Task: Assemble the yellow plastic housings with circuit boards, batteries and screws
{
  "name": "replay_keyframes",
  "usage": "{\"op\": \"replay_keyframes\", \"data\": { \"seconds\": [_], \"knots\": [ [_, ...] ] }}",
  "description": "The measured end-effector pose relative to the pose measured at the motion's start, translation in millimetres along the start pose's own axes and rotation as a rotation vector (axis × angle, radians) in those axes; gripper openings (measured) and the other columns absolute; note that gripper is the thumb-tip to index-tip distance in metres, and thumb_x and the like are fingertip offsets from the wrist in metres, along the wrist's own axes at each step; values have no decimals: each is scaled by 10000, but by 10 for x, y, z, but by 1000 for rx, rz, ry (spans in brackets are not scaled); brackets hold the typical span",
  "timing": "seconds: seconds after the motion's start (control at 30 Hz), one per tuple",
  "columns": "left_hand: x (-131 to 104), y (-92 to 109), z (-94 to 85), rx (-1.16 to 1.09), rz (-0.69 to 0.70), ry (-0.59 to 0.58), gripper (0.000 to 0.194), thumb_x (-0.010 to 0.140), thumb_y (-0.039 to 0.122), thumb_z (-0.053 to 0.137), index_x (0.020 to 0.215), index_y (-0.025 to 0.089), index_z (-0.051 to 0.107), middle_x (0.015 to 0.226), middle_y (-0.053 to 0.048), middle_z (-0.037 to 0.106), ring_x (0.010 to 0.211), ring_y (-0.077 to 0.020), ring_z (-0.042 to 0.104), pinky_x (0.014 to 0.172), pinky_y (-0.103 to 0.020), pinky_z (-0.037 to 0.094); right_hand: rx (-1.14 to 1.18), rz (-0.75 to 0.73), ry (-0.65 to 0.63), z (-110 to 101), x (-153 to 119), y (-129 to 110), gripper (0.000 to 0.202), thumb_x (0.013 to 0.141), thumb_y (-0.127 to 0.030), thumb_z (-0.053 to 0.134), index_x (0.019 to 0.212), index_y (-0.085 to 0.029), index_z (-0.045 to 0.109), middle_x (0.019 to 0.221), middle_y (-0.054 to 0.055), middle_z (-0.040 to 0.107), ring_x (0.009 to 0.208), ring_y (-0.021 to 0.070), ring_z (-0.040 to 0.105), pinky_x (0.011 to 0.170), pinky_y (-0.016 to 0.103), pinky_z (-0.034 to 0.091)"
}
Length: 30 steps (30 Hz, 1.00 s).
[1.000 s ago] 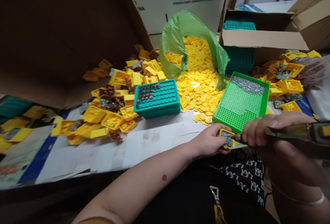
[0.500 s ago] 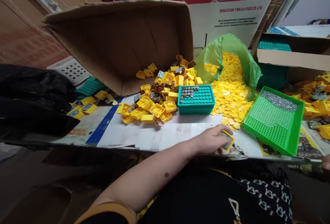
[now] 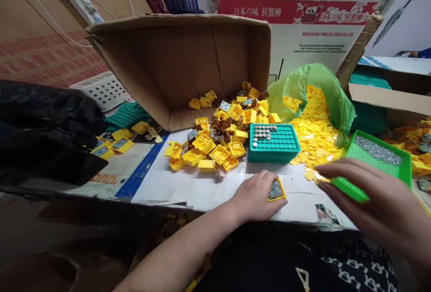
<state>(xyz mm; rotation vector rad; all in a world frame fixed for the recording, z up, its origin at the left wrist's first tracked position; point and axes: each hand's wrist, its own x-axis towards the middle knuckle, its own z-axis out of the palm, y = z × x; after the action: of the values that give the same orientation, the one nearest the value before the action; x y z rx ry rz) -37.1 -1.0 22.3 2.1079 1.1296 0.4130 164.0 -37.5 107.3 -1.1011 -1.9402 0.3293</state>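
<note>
My left hand (image 3: pixel 257 195) is closed round a yellow case (image 3: pixel 276 189) with a grey part inside, resting on the white table surface near the front edge. To its right my right hand (image 3: pixel 367 193), blurred, pinches a small yellow flat piece (image 3: pixel 321 178) between thumb and fingers. Behind my left hand stands a teal tray (image 3: pixel 274 148) with round metal pieces in its upper left pockets. Loose yellow flat pieces (image 3: pixel 314 121) spill from a green bag (image 3: pixel 343 99). Yellow cases with parts (image 3: pixel 205 144) lie heaped left of the teal tray.
A tilted cardboard box (image 3: pixel 175 58) opens behind the heap. The green perforated tray (image 3: pixel 406 162) holds small metal pieces behind my right hand. At the left are a black bag (image 3: pixel 43 126), a white basket (image 3: pixel 103 90) and more yellow cases (image 3: pixel 121 145). Another cardboard box (image 3: pixel 397 97) stands at the right.
My left hand has shifted left along the table with the yellow case. My right hand has come in from the right edge, now holding a yellow flat piece. The camera view has shifted too.
</note>
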Motion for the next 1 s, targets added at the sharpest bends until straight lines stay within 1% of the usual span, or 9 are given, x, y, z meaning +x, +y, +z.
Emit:
{"op": "replay_keyframes", "data": {
  "seconds": [0.1,0.2,0.27,0.37,0.53,0.63,0.73,0.87,1.0],
  "knots": [
    [-23,-143,29,-295,-89,69,453,687,428,634,1046,171,534,984,-62,588,863,-201,549,766,-325,431,-270,-120,-261,496,525,130,128,857,-180,506,884,-177,631,835,57,618,750,150,575,636,264,439],
    [-57,-281,55,-514,-115,75,492,667,392,668,1075,147,542,944,-61,611,812,-179,553,725,-296,435,-418,-125,-353,916,828,240,163,860,-190,495,819,-147,647,811,80,603,758,172,566,653,277,417],
    [-72,-333,65,-594,-94,67,530,654,382,683,1103,141,538,975,-76,616,834,-187,559,736,-297,438,-479,-109,-409,1056,887,296,171,851,-190,507,770,-140,649,768,81,589,736,180,556,639,283,399],
    [-72,-352,59,-644,-81,49,552,646,389,689,1114,139,536,1022,-100,611,886,-211,559,772,-318,440,-501,-95,-442,1070,861,355,168,850,-171,504,766,-140,646,747,73,580,699,176,544,614,282,381],
    [-36,-360,18,-812,-30,58,549,710,372,642,1190,147,497,1064,-108,585,919,-208,543,819,-331,423,-521,-124,-433,940,792,427,153,849,-162,486,791,-140,626,747,59,580,698,169,544,611,268,390],
    [-22,-379,-2,-967,-27,64,483,741,386,622,1159,160,534,1016,-83,577,894,-180,530,804,-304,415,-544,-193,-282,863,765,500,160,851,-166,475,794,-125,618,731,60,585,657,161,536,599,263,395],
    [-18,-391,-12,-1062,-78,30,458,741,419,628,1115,161,569,885,-46,562,754,-124,513,704,-264,416,-586,-235,-173,794,762,587,190,868,-178,452,864,-113,630,742,65,592,655,160,540,609,259,402],
    [-12,-408,2,-1195,-141,8,538,718,489,632,1128,151,549,763,-18,523,637,-98,502,583,-239,416,-623,-237,-309,778,797,623,208,866,-172,437,878,-122,639,747,69,581,661,171,530,604,267,394],
    [-7,-440,32,-1262,-162,38,532,721,482,635,1137,166,535,763,-13,522,580,-84,511,516,-222,415,-625,-180,-437,806,844,572,195,848,-144,444,843,-130,638,733,67,572,665,164,520,601,265,374]
  ]
}}
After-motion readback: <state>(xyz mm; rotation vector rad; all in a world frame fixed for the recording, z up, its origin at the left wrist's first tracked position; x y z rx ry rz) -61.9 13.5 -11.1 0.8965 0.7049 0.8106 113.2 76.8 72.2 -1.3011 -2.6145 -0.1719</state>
